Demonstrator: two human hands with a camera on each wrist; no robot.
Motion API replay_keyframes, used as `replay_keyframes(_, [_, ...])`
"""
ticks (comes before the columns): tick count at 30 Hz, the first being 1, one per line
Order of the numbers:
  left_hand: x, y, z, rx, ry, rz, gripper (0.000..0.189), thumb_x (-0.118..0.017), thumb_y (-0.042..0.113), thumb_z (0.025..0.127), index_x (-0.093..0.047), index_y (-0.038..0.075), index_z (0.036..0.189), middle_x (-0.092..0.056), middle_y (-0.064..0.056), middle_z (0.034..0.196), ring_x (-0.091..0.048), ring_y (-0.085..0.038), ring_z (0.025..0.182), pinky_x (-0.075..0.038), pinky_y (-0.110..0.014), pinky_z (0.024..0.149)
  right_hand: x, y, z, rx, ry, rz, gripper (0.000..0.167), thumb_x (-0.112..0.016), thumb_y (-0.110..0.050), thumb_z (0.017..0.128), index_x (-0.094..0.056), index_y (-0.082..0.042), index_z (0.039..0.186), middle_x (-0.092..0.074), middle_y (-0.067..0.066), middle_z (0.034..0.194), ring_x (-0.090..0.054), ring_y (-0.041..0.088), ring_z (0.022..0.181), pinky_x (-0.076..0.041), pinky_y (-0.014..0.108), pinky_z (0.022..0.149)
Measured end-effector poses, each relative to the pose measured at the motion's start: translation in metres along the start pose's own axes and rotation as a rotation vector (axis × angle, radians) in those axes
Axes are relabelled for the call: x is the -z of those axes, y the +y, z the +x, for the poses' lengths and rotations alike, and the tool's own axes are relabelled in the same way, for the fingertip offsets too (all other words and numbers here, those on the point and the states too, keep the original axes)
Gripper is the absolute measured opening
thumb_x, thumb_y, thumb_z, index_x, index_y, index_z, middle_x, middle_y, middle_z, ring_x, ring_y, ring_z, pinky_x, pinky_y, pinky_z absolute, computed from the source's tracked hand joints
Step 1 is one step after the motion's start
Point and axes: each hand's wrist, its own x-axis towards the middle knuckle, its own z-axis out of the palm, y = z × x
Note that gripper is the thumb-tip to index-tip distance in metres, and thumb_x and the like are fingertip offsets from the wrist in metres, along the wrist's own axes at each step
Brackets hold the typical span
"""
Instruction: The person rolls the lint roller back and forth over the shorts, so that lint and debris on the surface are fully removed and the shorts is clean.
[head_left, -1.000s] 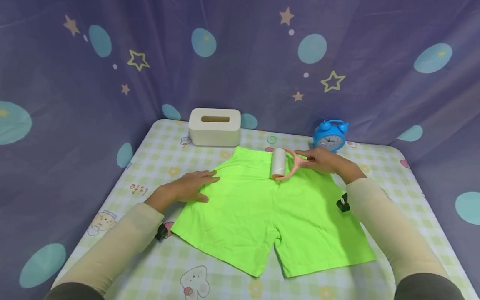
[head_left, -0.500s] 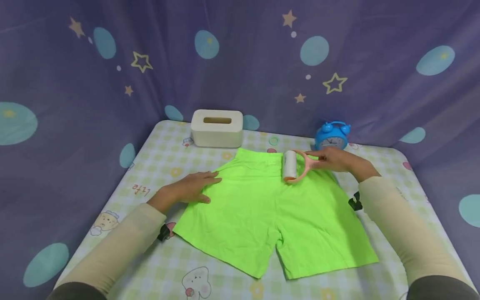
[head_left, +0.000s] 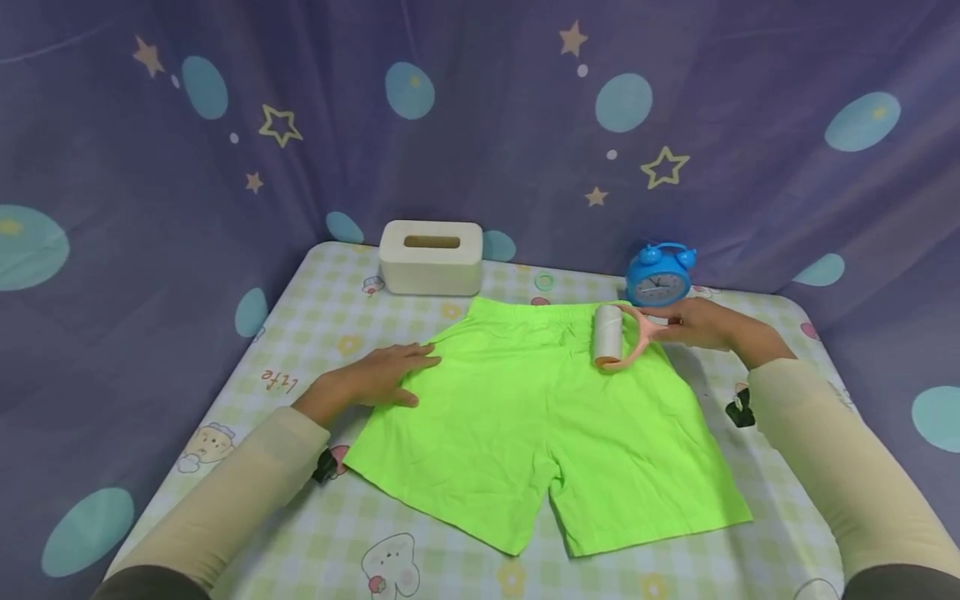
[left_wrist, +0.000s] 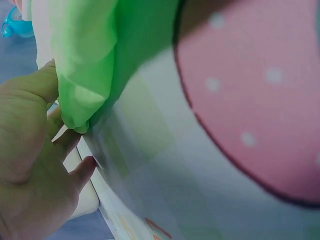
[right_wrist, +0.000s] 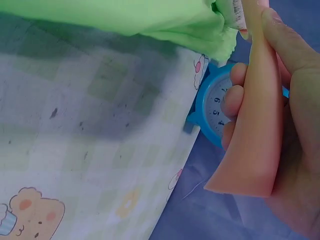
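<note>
A pair of neon green shorts (head_left: 480, 417) lies spread out on a checkered tablecloth (head_left: 300, 546), its waistband toward the far edge and its 2 legs pointing back toward the person. Faint creases cross the fabric.

The left hand (head_left: 386, 375) rests at the left side of the shorts, just below the waistband. Its fingers are spread and nearly straight, gripping nothing; the thumb lies lower on the green cloth. In the left wrist view, the thumb meets the edge of the fabric, though the close angle makes it hard to say how firmly the fingertips press.

The right hand (head_left: 701, 323) holds a lint roller (head_left: 609, 335), its fingers curled around the pink handle (right_wrist: 257, 125) and its thumb laid along it. The white roll, in a pink forked frame, sits over the right end of the waistband, while the hand itself is just beyond the right edge of the shorts.

A blue alarm clock (head_left: 658, 277) with 2 bells stands right behind the right hand. A white tissue box (head_left: 431, 271) stands behind the left part of the waistband, and a small green ring (head_left: 543, 289) lies between box and clock. A purple curtain (head_left: 487, 167) printed with stars and ovals hangs behind.
</note>
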Motion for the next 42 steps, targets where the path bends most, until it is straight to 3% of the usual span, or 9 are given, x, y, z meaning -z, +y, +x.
replay_keyframes(11, [-0.003,-0.005,0.001,-0.008,0.006,0.005,0.078,-0.073,0.033,0.094,-0.036,0.014,0.160,-0.026,-0.012,0.169,-0.025,-0.040,0.155,-0.028,-0.061,0.121,-0.005,0.018,-0.021,-0.092,0.012,0.073,0.073,-0.060,-0.048,0.101,-0.031,-0.019,0.161,-0.044,-0.001,0.065,-0.040,0.013,0.057,-0.039,0.029,0.054])
replay_keyframes(18, [-0.002,-0.005,0.000,-0.002,0.011,-0.003,0.078,-0.074,0.032,0.094,-0.036,0.013,0.160,-0.026,-0.012,0.169,-0.024,-0.040,0.155,-0.027,-0.060,0.122,-0.005,0.025,-0.028,-0.073,0.038,0.098,0.070,-0.061,-0.044,0.101,-0.035,-0.015,0.159,-0.046,0.000,0.065,-0.039,0.012,0.055,-0.037,0.027,0.052])
replay_keyframes(29, [-0.001,-0.003,-0.001,-0.011,0.012,0.010,0.077,-0.073,0.033,0.095,-0.037,0.013,0.159,-0.027,-0.014,0.168,-0.025,-0.040,0.154,-0.028,-0.060,0.122,-0.007,0.036,-0.038,-0.113,0.025,0.108,0.073,-0.062,-0.046,0.101,-0.032,-0.016,0.160,-0.044,-0.001,0.066,-0.039,0.012,0.056,-0.036,0.026,0.051])
replay_keyframes(42, [-0.002,-0.003,0.000,-0.007,0.010,0.001,0.078,-0.074,0.032,0.094,-0.036,0.014,0.160,-0.026,-0.012,0.169,-0.025,-0.040,0.155,-0.029,-0.060,0.121,-0.008,0.046,-0.059,-0.111,0.051,0.124,0.069,-0.062,-0.040,0.102,-0.037,-0.008,0.158,-0.047,0.001,0.067,-0.045,0.014,0.059,-0.042,0.028,0.056])
